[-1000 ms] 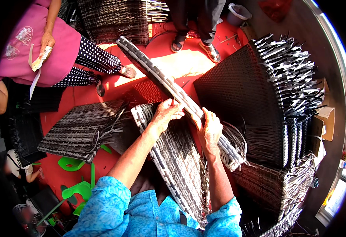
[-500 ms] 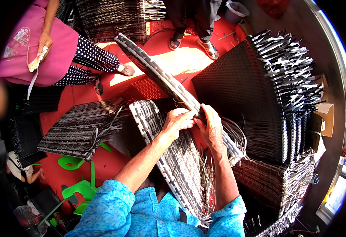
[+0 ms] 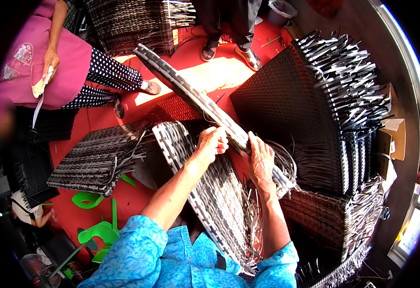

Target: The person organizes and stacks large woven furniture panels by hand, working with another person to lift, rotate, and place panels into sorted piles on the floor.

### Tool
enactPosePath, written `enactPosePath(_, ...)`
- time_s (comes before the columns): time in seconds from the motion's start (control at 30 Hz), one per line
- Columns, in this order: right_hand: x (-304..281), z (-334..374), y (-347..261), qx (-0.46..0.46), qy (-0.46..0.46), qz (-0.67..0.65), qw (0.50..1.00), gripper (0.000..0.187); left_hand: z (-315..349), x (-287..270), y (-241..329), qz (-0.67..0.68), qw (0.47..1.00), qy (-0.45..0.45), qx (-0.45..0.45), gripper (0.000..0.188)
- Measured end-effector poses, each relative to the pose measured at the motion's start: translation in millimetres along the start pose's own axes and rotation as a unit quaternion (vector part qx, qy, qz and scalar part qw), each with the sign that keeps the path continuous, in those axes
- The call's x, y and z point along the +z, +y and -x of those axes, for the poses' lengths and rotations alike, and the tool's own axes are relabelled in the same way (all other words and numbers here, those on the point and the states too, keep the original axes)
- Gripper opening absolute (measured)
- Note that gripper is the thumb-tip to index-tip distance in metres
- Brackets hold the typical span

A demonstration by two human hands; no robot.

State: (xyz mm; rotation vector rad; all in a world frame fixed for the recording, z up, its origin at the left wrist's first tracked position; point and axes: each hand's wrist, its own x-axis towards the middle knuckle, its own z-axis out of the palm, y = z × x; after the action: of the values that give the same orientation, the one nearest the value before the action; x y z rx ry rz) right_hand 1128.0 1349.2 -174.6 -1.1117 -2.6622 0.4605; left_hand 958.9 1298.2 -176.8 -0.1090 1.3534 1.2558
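Observation:
A woven panel (image 3: 191, 92) of flat black, grey and white strips stands on edge in front of me, its narrow checkered rim running from upper left to lower right. My right hand (image 3: 261, 161) grips this rim towards its lower end, fingers over the top. Beside the rim, a little further up, my left hand (image 3: 212, 143) is closed as in a pinch; whatever lies between its fingertips is too small to make out. Beneath my left forearm leans another woven panel (image 3: 215, 197), with loose strip ends along its right side. Curled loose strips (image 3: 287, 163) hang just past my right hand.
Stacked dark woven panels (image 3: 282, 91) with fringed ends stand at right. Another panel (image 3: 99, 156) lies at left above green plastic chairs (image 3: 102, 233). A person in a pink top (image 3: 66, 53) holds a pale strip; another person's sandalled feet (image 3: 229, 53) are on the red floor (image 3: 267, 36).
My left hand has moved slightly left, away from my right hand, and its fingers have curled in. My right hand has shifted slightly down and now lies over the rim.

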Motion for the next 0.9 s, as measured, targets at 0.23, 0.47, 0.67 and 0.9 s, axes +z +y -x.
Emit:
enactPosePath(0.23, -20.2, -13.1, -21.8, 0.026, 0.005, 0.0, 1.0, 0.062, 11.5, 5.9, -0.6, -0.078, 0.99, -0.008, 0.116, 0.015)
enactPosePath(0.47, -48.3, 12.3, -37.0, 0.038, 0.022, 0.042, 0.998, 0.066, 61.1, -11.0, -20.9, -0.442, 0.861, 0.003, 0.253, 0.034)
enactPosePath(0.67, -60.8, 35.7, -69.0, 0.043, 0.01, 0.04, 0.998, 0.066, 144.0, 18.4, 135.3, -0.559, 0.706, -0.172, 0.4, 0.035)
enactPosePath(0.9, -64.9, 42.2, -95.9, 0.045, -0.01, 0.019, 0.999, 0.066, 266.9, 133.0, 361.0, -0.372, 0.645, -0.029, 0.667, 0.059)
